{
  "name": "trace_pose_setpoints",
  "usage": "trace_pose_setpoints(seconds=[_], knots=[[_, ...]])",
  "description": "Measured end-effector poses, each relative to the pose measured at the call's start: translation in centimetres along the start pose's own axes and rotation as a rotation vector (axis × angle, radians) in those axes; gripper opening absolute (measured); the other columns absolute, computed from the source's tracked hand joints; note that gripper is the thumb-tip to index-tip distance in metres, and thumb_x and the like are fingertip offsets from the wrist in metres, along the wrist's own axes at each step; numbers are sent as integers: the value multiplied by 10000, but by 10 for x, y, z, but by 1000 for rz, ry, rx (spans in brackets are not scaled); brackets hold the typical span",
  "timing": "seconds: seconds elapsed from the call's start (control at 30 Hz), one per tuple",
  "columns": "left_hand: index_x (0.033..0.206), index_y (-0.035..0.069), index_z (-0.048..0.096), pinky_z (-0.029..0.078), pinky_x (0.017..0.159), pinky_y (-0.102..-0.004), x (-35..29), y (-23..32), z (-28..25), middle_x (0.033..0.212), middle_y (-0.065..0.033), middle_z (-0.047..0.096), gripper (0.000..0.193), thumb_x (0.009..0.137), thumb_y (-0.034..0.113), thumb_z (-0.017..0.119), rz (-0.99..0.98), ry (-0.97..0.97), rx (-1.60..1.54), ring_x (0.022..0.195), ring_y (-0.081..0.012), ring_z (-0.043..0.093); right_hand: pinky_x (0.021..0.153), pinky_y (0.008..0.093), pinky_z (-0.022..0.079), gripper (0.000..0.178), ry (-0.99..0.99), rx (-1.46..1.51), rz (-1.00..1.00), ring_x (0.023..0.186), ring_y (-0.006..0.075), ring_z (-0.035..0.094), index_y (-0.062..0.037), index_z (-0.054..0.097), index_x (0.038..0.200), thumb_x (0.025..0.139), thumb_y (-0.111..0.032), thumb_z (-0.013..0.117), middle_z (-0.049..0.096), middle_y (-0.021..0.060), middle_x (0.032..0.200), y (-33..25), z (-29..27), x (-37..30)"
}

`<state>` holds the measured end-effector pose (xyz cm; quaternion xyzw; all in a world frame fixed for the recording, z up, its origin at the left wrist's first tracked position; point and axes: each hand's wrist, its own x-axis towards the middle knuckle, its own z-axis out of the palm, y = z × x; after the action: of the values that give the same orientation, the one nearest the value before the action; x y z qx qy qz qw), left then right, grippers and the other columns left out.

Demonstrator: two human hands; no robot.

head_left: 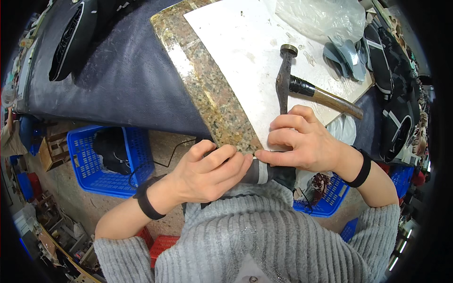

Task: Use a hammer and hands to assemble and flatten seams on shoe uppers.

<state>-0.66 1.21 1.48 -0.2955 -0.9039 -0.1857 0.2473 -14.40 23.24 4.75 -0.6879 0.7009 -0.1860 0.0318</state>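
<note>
Close to my body, at the table's near edge, I hold a dark shoe upper (263, 171) with a pale grey stripe. Most of it is hidden behind my hands and sleeve. My left hand (207, 174) is closed on its left part, fingers curled. From the other side my right hand (302, 144) pinches the same piece, thumb almost meeting the left fingertips. What lies between those fingertips is too small to make out. A hammer (325, 98) with a wooden handle rests just beyond my right hand, on a white sheet (236, 61).
Beneath the sheet is a granite slab (212, 94) on a dark-covered table (137, 70). Grey curved pieces (347, 59) and a clear plastic bag (325, 19) lie at the far right. More black shoe uppers (396, 127) sit rightmost. A blue basket (106, 177) stands below left.
</note>
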Motion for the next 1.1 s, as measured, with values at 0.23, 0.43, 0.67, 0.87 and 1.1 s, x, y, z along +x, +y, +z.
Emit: trace_pose_setpoints(seconds=[0.23,0.43,0.67,0.87,1.1], knots=[[942,102,717,366,751,-312,-1,3,3,952,24,557,270,682,158,669,18,21,56,928,-158,519,785,414,429,388,340,-141,395,922,317,538,-53,598,1065,691,-76,698,558,123,996,18,-27,7],[947,95,715,362,754,-316,2,2,0,943,15,557,294,665,152,659,19,-1,29,932,-158,514,784,397,456,511,191,-127,531,894,368,548,-11,498,1196,715,-20,669,542,174,1013,23,-17,-5],[930,88,717,359,764,-318,4,10,-2,914,6,568,277,665,140,655,14,-35,89,942,-159,520,622,364,507,421,-3,337,656,765,348,640,-22,518,1141,743,-14,657,625,172,939,-25,-55,-1],[901,73,710,362,766,-328,3,12,-3,901,-8,572,205,705,120,674,34,-14,123,957,-166,528,484,397,454,289,-219,246,626,601,338,601,-54,523,988,738,-48,668,579,104,763,-61,-51,7],[980,40,669,392,737,-346,-6,9,4,891,-30,594,411,595,103,798,-289,105,-267,881,-233,544,467,366,447,227,-237,173,626,577,309,600,-49,576,966,797,-136,700,590,98,757,-56,-45,2]])
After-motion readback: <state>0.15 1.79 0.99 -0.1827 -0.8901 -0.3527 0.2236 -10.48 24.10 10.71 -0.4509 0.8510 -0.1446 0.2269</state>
